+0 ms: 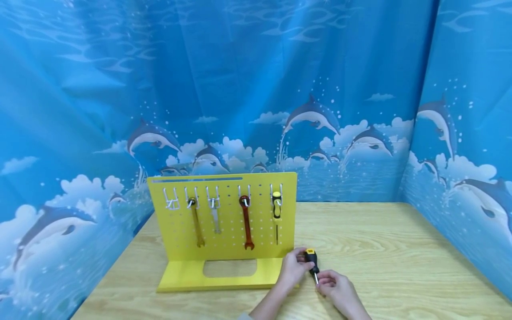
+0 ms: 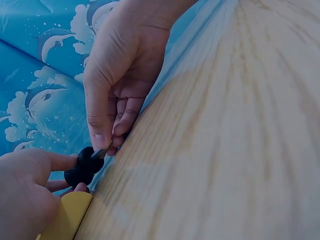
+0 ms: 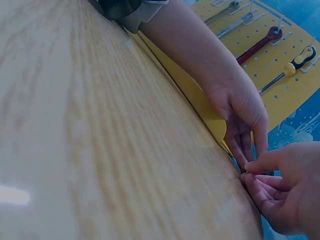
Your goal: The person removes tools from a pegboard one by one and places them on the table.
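A short screwdriver with a black handle and yellow end (image 1: 311, 261) is held low over the wooden table, its tip toward the person. My left hand (image 1: 293, 268) grips the handle between thumb and fingers, just off the right end of the yellow base. Thumb and fingers of my right hand (image 1: 340, 291) pinch the metal shaft (image 2: 102, 151) near its tip. From the left wrist view the black handle (image 2: 82, 170) shows between the left fingers. In the right wrist view, the hands meet at the shaft and mostly hide the screwdriver.
A yellow pegboard (image 1: 232, 235) stands left of the hands. On its hooks hang a brownish wrench (image 1: 197, 226), a silver wrench (image 1: 215, 220), a red wrench (image 1: 247, 226) and a yellow-and-black screwdriver (image 1: 277, 209). An unoccupied double hook (image 1: 172, 200) is at far left. Dolphin-print curtains (image 1: 240, 89) enclose the table (image 1: 400, 258).
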`<control>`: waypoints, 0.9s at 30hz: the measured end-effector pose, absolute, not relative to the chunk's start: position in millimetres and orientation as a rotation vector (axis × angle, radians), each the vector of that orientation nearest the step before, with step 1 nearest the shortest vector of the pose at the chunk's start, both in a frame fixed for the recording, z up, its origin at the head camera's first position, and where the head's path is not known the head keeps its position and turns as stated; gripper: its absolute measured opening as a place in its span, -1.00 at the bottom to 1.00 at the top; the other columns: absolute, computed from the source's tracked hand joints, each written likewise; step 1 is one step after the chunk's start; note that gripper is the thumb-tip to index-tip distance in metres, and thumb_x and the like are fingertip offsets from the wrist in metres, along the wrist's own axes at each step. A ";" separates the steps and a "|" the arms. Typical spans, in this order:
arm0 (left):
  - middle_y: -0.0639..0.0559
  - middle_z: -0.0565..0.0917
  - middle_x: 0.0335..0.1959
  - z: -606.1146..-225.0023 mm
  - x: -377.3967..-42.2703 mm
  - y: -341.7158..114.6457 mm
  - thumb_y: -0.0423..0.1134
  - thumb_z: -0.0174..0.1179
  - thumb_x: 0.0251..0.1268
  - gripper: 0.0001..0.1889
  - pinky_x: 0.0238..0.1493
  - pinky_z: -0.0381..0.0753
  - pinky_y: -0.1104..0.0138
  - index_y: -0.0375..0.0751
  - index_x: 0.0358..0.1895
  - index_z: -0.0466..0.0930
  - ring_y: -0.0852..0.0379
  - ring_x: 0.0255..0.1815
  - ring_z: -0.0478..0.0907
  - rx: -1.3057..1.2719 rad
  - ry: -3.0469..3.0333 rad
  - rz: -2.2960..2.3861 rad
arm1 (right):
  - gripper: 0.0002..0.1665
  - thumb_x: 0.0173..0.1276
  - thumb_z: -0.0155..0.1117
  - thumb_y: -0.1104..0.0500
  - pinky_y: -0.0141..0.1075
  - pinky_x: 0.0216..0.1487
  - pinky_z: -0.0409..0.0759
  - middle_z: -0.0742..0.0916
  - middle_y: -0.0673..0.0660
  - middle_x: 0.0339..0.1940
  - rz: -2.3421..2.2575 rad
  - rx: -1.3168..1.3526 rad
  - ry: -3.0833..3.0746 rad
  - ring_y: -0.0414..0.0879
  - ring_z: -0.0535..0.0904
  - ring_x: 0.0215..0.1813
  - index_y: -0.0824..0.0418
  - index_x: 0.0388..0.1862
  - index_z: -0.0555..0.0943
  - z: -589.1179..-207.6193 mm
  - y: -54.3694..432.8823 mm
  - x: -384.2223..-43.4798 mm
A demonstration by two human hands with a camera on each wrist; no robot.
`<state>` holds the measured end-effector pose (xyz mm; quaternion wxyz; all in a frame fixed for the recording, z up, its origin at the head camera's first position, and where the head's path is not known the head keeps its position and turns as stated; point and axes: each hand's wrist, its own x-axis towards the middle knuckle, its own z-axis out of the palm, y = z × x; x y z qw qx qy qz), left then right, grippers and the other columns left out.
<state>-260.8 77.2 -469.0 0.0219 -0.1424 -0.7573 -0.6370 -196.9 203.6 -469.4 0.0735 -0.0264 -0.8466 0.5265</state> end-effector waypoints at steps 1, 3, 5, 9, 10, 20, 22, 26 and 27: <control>-0.09 0.62 -0.34 -468.8 -260.7 76.9 -0.55 0.32 -0.12 -0.54 -0.35 0.58 0.42 -0.55 -0.03 0.49 0.09 -0.36 0.56 -0.438 -2.355 -1.965 | -0.73 -0.03 0.31 0.45 -0.40 -0.40 0.53 0.62 0.06 -0.47 1.573 -0.080 -2.540 -0.12 0.55 -0.40 0.45 -0.27 0.57 -469.4 203.3 -196.5; -0.07 0.62 -0.35 -468.2 -260.5 76.5 -0.53 0.33 -0.12 -0.55 -0.36 0.58 0.43 -0.54 -0.03 0.50 0.11 -0.37 0.56 -0.430 -2.373 -1.944 | -0.73 -0.05 0.31 0.45 -0.40 -0.40 0.53 0.62 0.06 -0.48 1.553 -0.083 -2.539 -0.14 0.55 -0.41 0.44 -0.28 0.58 -469.7 202.7 -195.7; -0.06 0.62 -0.35 -468.4 -260.7 76.3 -0.52 0.33 -0.12 -0.55 -0.37 0.57 0.43 -0.53 -0.04 0.51 0.11 -0.36 0.55 -0.427 -2.386 -1.922 | -0.74 -0.05 0.32 0.44 -0.41 -0.40 0.52 0.62 0.05 -0.48 1.529 -0.076 -2.540 -0.15 0.55 -0.42 0.43 -0.29 0.59 -469.9 202.3 -195.5; -0.06 0.63 -0.34 -469.2 -261.2 76.1 -0.50 0.34 -0.11 -0.56 -0.37 0.55 0.44 -0.53 -0.04 0.52 0.13 -0.36 0.54 -0.426 -2.400 -1.886 | -0.74 -0.04 0.33 0.43 -0.41 -0.40 0.52 0.62 0.04 -0.48 1.499 -0.073 -2.545 -0.16 0.55 -0.43 0.43 -0.29 0.59 -470.1 202.1 -195.7; -0.06 0.63 -0.34 -469.3 -261.2 76.0 -0.50 0.34 -0.11 -0.56 -0.36 0.55 0.44 -0.53 -0.05 0.52 0.13 -0.36 0.54 -0.426 -2.401 -1.879 | -0.74 -0.04 0.33 0.42 -0.41 -0.40 0.52 0.63 0.04 -0.48 1.492 -0.073 -2.548 -0.16 0.55 -0.43 0.43 -0.29 0.59 -470.0 202.0 -195.9; -0.02 0.62 -0.35 -468.2 -260.9 76.5 -0.46 0.36 -0.11 -0.54 -0.35 0.54 0.43 -0.49 -0.04 0.53 0.16 -0.36 0.52 -0.389 -2.421 -1.851 | -0.74 -0.02 0.32 0.40 -0.40 -0.41 0.51 0.62 0.03 -0.48 1.475 -0.148 -2.586 -0.13 0.56 -0.40 0.42 -0.27 0.60 -465.6 200.3 -195.9; -0.01 0.62 -0.36 -468.2 -260.8 76.4 -0.45 0.37 -0.11 -0.54 -0.35 0.54 0.43 -0.48 -0.04 0.54 0.17 -0.36 0.52 -0.381 -2.430 -1.835 | -0.74 -0.02 0.32 0.39 -0.40 -0.41 0.51 0.62 0.03 -0.48 1.471 -0.149 -2.589 -0.13 0.56 -0.40 0.42 -0.27 0.60 -465.1 200.2 -195.6; 0.00 0.62 -0.35 -467.7 -260.1 76.3 -0.44 0.37 -0.12 -0.54 -0.34 0.53 0.43 -0.46 -0.03 0.54 0.17 -0.35 0.52 -0.364 -2.441 -1.832 | -0.74 0.01 0.32 0.38 -0.40 -0.41 0.52 0.62 0.03 -0.48 1.469 -0.144 -2.592 -0.13 0.56 -0.40 0.43 -0.26 0.60 -464.4 200.0 -194.6; 0.00 0.61 -0.36 -467.8 -260.0 76.3 -0.44 0.37 -0.12 -0.54 -0.34 0.54 0.43 -0.46 -0.03 0.54 0.17 -0.35 0.52 -0.364 -2.440 -1.831 | -0.74 0.00 0.32 0.38 -0.40 -0.41 0.52 0.62 0.03 -0.48 1.469 -0.143 -2.590 -0.13 0.56 -0.40 0.43 -0.26 0.60 -464.3 199.8 -194.4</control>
